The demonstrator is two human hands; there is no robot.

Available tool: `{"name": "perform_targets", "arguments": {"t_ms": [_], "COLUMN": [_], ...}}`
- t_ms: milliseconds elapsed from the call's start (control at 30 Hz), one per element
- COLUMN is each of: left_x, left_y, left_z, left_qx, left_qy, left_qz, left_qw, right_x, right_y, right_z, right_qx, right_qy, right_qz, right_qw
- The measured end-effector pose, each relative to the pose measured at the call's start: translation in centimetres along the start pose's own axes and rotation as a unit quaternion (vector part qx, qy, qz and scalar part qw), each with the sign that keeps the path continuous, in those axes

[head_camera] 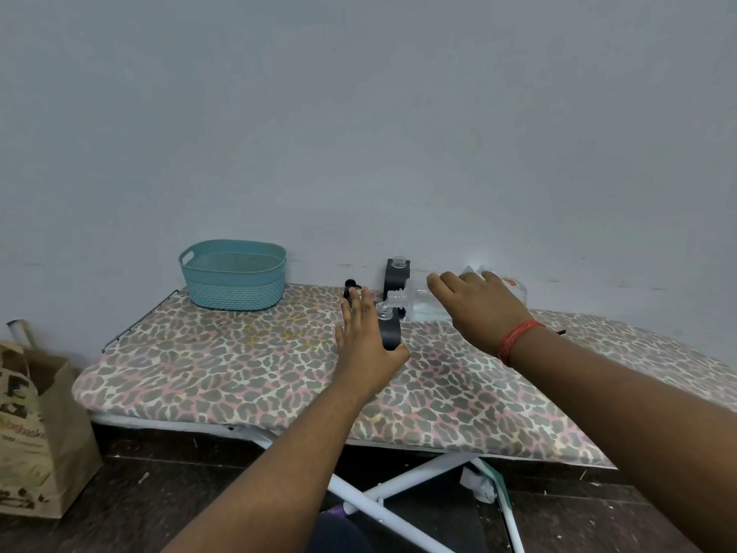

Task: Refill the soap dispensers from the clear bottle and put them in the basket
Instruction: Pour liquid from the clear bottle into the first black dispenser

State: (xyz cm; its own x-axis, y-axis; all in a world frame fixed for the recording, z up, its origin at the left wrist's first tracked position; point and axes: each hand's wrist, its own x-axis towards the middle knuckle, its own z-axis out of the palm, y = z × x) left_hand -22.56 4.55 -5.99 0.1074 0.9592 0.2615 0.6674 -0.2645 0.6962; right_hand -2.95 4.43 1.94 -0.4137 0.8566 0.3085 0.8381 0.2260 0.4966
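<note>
A black soap dispenser [390,333] with an open clear neck stands on the ironing board [223,365]. My left hand [365,345] holds it, fingers along its left side and thumb round its base. My right hand [478,309] grips the clear bottle [422,304] from above. The bottle is tipped on its side, its ribbed mouth just over the dispenser's opening. A second black dispenser [397,275], also uncapped, stands behind near the wall. A black pump top [351,290] lies left of my fingers. The teal basket [235,289] sits at the board's back left.
The board has a leopard-print cover and stands against a grey wall, with a wire rack [139,319] at its left end. A brown paper bag [36,425] stands on the floor to the left. White board legs [399,492] cross below.
</note>
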Motion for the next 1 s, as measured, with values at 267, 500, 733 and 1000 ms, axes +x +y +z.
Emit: {"name": "perform_targets", "arguments": {"t_ms": [267, 500, 733, 1000], "left_x": [0.0, 0.1, 0.2, -0.1], "left_y": [0.1, 0.3, 0.2, 0.4], "left_z": [0.0, -0.1, -0.4, -1.2], "left_qx": [0.000, 0.009, 0.018, 0.001], "left_qy": [-0.002, -0.004, -0.011, -0.008], "left_qz": [-0.001, -0.008, -0.006, 0.007], "left_qw": [1.000, 1.000, 1.000, 1.000], "right_x": [-0.1, 0.0, -0.4, -1.4], "right_y": [0.1, 0.0, -0.5, -2.4], "right_z": [-0.2, 0.0, 0.3, 1.6], "right_qx": [-0.004, -0.003, 0.011, 0.132], "right_qy": [0.004, 0.006, 0.014, 0.011], "right_qz": [-0.001, 0.005, 0.021, 0.091], "right_qw": [1.000, 1.000, 1.000, 0.987]}}
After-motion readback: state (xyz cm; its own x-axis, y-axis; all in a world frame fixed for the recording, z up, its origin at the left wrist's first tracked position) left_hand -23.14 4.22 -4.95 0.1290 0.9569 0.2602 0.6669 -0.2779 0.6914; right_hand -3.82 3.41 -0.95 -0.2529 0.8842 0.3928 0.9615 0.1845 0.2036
